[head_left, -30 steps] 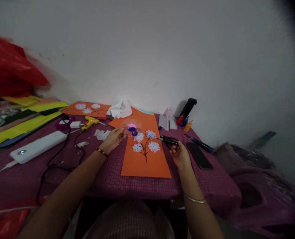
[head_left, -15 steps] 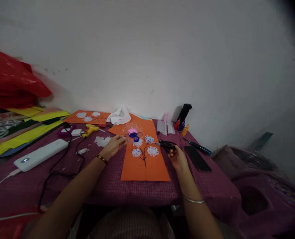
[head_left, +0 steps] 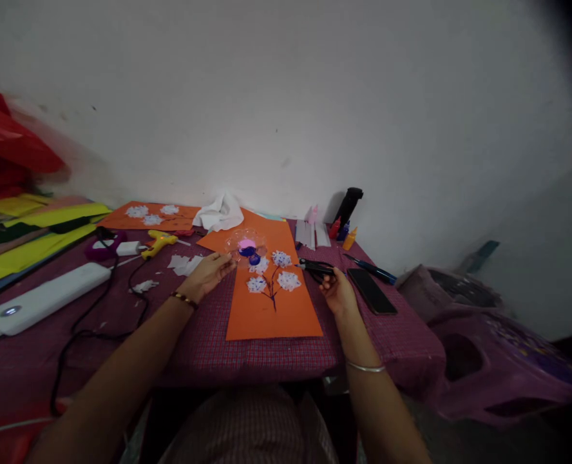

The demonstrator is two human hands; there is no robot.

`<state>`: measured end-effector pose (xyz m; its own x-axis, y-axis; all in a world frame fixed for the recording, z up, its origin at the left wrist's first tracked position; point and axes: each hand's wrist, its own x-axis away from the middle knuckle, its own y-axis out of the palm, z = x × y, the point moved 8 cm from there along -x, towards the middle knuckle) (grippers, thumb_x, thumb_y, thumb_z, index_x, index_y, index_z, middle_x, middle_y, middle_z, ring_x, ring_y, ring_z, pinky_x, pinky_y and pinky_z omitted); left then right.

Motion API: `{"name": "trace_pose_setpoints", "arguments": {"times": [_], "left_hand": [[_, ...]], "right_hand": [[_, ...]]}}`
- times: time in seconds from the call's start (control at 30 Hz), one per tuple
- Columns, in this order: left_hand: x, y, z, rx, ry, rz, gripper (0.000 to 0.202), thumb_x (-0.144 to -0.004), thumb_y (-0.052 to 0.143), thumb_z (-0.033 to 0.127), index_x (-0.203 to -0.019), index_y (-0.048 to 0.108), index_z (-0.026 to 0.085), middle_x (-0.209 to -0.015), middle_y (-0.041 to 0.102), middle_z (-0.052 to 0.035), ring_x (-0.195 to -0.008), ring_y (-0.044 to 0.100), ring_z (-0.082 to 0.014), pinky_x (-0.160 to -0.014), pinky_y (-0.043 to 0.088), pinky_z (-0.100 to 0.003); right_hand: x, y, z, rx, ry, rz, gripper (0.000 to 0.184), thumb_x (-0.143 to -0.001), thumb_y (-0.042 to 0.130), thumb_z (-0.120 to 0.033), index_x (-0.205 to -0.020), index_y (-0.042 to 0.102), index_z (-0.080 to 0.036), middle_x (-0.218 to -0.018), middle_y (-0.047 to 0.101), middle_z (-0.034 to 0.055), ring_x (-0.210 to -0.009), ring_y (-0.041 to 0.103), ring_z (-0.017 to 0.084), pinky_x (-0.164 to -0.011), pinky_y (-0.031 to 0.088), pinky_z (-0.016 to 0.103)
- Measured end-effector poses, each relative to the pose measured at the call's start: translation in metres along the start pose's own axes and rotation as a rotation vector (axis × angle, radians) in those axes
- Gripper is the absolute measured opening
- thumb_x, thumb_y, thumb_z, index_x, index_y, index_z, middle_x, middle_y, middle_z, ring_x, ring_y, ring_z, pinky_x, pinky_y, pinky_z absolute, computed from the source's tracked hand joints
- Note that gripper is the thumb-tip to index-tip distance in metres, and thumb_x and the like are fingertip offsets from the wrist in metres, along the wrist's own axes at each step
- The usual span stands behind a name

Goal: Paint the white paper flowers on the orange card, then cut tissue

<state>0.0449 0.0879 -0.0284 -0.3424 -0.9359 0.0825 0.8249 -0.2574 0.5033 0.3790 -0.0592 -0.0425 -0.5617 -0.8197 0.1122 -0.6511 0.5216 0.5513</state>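
My left hand (head_left: 214, 270) is closed, with its fingertips at the near-left edge of a clear plastic palette (head_left: 263, 240) that holds pink and blue paint. The palette is over an orange sheet (head_left: 276, 322), which bears several white, blue-speckled flower heads (head_left: 288, 281) on dark painted stems (head_left: 272, 296). Right of that sheet, my right hand (head_left: 338, 291) is closed around a slim black tool (head_left: 315, 267). Its pale tip points left toward the upper right flower; its exact kind is unclear, and dark loops show beside it.
A phone (head_left: 371, 291), blue pen-like tool (head_left: 375, 270) and small paint bottles (head_left: 349, 239) are at right. White tissue (head_left: 219, 212) and another flowered orange sheet (head_left: 122, 218) lie at the back. Left are a yellow glue gun (head_left: 158, 243), black cable (head_left: 76, 316) and white power bank (head_left: 49, 298).
The whole view has shifted, so the table's things appear further left and slightly higher. Both hands keep nearly the same places beside the palette and the orange sheet.
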Motion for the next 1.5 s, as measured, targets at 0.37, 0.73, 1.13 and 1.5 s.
{"name": "trace_pose_setpoints", "arguments": {"times": [0.37, 0.73, 1.13, 1.5], "left_hand": [[0.002, 0.002, -0.001, -0.039, 0.046, -0.011, 0.018, -0.067, 0.079, 0.013, -0.064, 0.061, 0.014, -0.07, 0.068, -0.0019, -0.067, 0.065, -0.0111, -0.07, 0.055, -0.021], [0.008, 0.009, 0.003, -0.047, 0.06, 0.004, 0.021, -0.064, 0.082, 0.017, -0.065, 0.062, 0.014, -0.069, 0.068, -0.0023, -0.062, 0.064, -0.0113, -0.063, 0.054, -0.021], [0.008, 0.008, 0.0, -0.063, 0.028, 0.032, 0.017, -0.072, 0.076, 0.016, -0.066, 0.06, 0.014, -0.064, 0.065, -0.0006, -0.059, 0.061, -0.0102, -0.063, 0.052, -0.021], [0.015, 0.011, 0.007, -0.095, 0.088, 0.056, 0.018, -0.071, 0.077, 0.02, -0.066, 0.06, 0.016, -0.066, 0.065, -0.0013, -0.062, 0.061, -0.0116, -0.066, 0.051, -0.023]], "right_hand": [[0.01, 0.016, -0.01, 0.028, -0.049, -0.07, 0.02, -0.074, 0.069, -0.037, -0.071, 0.056, -0.021, -0.047, 0.055, -0.0094, -0.033, 0.043, 0.006, -0.04, 0.043, 0.02], [0.014, 0.134, -0.022, 0.087, -0.224, -0.264, 0.024, -0.072, 0.073, -0.04, -0.075, 0.058, -0.021, -0.056, 0.063, -0.0049, -0.04, 0.05, 0.009, -0.04, 0.042, 0.021], [-0.013, 0.096, 0.017, 0.087, -0.239, -0.098, 0.029, -0.07, 0.071, -0.047, -0.075, 0.054, -0.024, -0.046, 0.057, -0.0084, -0.035, 0.047, 0.008, -0.034, 0.035, 0.019], [0.014, 0.121, 0.019, 0.196, -0.348, -0.223, 0.026, -0.069, 0.073, -0.043, -0.079, 0.061, -0.022, -0.054, 0.067, -0.0034, -0.037, 0.05, 0.011, -0.037, 0.04, 0.021]]}}
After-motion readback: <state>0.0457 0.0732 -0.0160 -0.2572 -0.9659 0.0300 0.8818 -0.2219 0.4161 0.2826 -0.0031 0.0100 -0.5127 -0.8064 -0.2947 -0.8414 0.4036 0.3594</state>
